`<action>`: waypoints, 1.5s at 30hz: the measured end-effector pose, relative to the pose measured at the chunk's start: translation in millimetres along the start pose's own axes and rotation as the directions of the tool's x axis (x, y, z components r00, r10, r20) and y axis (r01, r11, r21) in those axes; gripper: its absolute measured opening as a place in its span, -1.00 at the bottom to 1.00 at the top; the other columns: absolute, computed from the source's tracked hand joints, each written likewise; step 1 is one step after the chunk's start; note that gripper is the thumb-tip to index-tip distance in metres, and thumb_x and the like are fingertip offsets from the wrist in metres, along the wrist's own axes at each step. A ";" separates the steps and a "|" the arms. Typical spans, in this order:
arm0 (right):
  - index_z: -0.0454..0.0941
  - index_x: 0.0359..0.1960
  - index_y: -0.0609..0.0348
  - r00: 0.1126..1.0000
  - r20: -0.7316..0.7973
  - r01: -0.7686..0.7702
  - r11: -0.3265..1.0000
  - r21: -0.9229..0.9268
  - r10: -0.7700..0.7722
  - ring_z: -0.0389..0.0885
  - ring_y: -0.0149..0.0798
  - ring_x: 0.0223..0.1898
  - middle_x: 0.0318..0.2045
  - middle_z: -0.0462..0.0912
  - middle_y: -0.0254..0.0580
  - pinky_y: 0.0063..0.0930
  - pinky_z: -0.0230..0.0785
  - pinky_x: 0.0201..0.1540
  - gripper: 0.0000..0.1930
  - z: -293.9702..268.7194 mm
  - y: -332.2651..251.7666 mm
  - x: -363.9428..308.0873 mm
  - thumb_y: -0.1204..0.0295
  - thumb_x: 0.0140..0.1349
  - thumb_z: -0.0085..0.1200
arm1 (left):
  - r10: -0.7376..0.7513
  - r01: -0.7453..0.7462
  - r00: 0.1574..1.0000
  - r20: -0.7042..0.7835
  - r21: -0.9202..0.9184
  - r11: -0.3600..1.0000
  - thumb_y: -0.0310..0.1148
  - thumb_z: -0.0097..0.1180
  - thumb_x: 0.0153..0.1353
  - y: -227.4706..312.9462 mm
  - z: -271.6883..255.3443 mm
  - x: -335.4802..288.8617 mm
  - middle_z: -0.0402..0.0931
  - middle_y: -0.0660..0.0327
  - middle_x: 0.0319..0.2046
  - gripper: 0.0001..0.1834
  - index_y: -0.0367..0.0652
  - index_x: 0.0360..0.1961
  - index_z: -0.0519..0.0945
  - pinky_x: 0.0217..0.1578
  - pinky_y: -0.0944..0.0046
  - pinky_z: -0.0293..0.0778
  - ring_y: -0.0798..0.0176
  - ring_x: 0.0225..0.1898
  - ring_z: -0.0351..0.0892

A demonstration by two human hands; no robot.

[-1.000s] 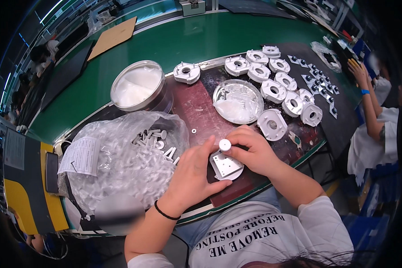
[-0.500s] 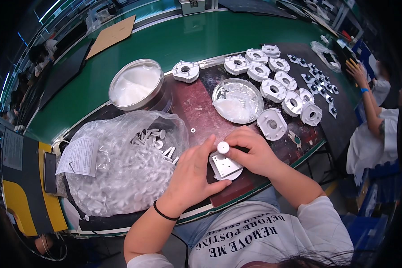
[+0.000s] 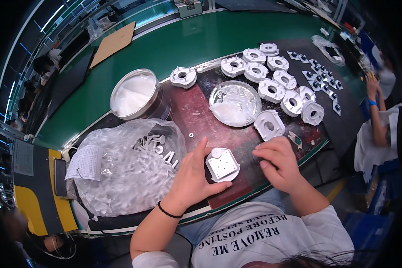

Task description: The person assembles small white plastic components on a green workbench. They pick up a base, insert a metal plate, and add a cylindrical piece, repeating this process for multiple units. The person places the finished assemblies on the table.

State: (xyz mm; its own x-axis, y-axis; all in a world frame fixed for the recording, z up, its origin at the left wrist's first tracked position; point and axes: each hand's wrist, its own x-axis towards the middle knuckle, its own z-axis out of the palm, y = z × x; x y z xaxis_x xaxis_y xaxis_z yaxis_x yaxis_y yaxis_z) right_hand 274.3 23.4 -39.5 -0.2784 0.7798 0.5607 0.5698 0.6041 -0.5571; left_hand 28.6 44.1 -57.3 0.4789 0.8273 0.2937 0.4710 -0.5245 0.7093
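Observation:
My left hand (image 3: 190, 176) curves around the left side of a white plastic housing (image 3: 230, 175), gripping it between thumb and fingers on the work surface. A flat white plate (image 3: 223, 166) with small dark holes lies on that housing. At the plate's upper left corner sits a round-headed white plastic pin (image 3: 216, 152); its shaft is hidden. To the right of the housing, my right hand (image 3: 280, 164) hovers with half-curled fingers, thumb and forefinger apart, and nothing shows in it. Beside my left hand rests a clear bag (image 3: 120, 178) full of white pins, several showing at its mouth.
A tin (image 3: 158, 105) with white plastic inside and a round metal tray (image 3: 257, 100) holding a clear bag stand beyond my hands. Several white ring housings (image 3: 271, 90) and small black-knobbed plates (image 3: 319, 80) lie at right. A small white washer (image 3: 191, 135) lies near my left hand. Another person's arm (image 3: 376, 111) is at far right.
My right hand has let go of the round-headed pin and drawn back to the right. The pin now sits on the plate's corner. My left hand still holds the housing.

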 end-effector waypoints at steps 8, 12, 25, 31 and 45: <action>0.61 -0.26 0.08 0.992 0.083 0.095 0.995 0.024 -0.097 0.41 -0.17 -0.20 -0.29 0.49 -0.30 -0.28 0.18 -0.10 -0.72 14.4 -3.3 27.4 0.54 -0.08 0.07 | -0.017 0.017 1.000 0.013 -0.047 0.999 -0.18 0.48 -0.29 -0.6 0.0 0.6 0.48 -0.05 -0.09 0.25 -0.33 0.32 -0.11 -0.01 0.00 0.33 -0.14 -0.09 0.46; 0.61 -0.26 0.07 0.984 0.087 0.159 0.987 0.001 -0.158 0.41 -0.18 -0.19 -0.29 0.48 -0.32 -0.27 0.17 -0.11 -0.72 20.6 -5.0 39.3 0.52 -0.09 0.07 | -0.026 0.027 0.999 0.025 -0.052 0.998 -0.18 0.48 -0.27 -2.6 1.4 -1.9 0.47 -0.05 -0.08 0.25 -0.29 0.34 -0.13 -0.01 0.01 0.33 -0.14 -0.07 0.45; 0.61 -0.29 -0.01 0.977 0.118 0.185 0.980 -0.066 -0.177 0.39 -0.23 -0.17 -0.30 0.46 -0.38 -0.28 0.13 -0.11 -0.70 35.8 -10.4 40.6 0.51 -0.14 0.07 | -0.006 0.008 1.000 0.029 -0.070 0.998 -0.17 0.47 -0.26 -6.7 2.6 -2.2 0.45 -0.05 -0.05 0.27 -0.22 0.36 -0.17 0.00 0.01 0.33 -0.14 -0.06 0.44; 0.62 -0.29 -0.02 0.974 0.133 0.197 0.977 -0.085 -0.185 0.40 -0.24 -0.18 -0.32 0.46 -0.39 -0.29 0.13 -0.10 -0.70 37.5 -10.8 40.9 0.51 -0.15 0.07 | -0.002 0.004 1.000 0.030 -0.055 0.999 -0.17 0.46 -0.26 -7.2 2.9 -2.7 0.45 -0.06 -0.05 0.27 -0.22 0.36 -0.17 0.00 0.01 0.33 -0.14 -0.04 0.44; 0.60 -0.37 0.14 0.966 -0.197 0.160 0.986 -0.049 -0.166 0.39 -0.16 -0.37 -0.42 0.47 -0.27 -0.28 0.25 -0.25 -0.76 -22.8 23.6 -0.4 0.56 -0.18 0.09 | -0.038 0.047 0.993 -0.115 0.074 0.996 -0.26 0.45 -0.23 27.5 -35.4 41.5 0.43 -0.17 -0.07 0.18 -0.31 0.33 -0.09 0.00 0.00 0.34 -0.15 -0.01 0.42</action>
State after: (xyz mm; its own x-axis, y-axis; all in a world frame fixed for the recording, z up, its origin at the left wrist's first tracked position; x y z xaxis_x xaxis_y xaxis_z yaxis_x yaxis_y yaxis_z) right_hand 305.5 33.5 -38.9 -0.2112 0.6203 0.7554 0.5553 0.7121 -0.4295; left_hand 35.2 71.2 -2.9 0.3725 0.8644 0.3377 0.5469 -0.4985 0.6726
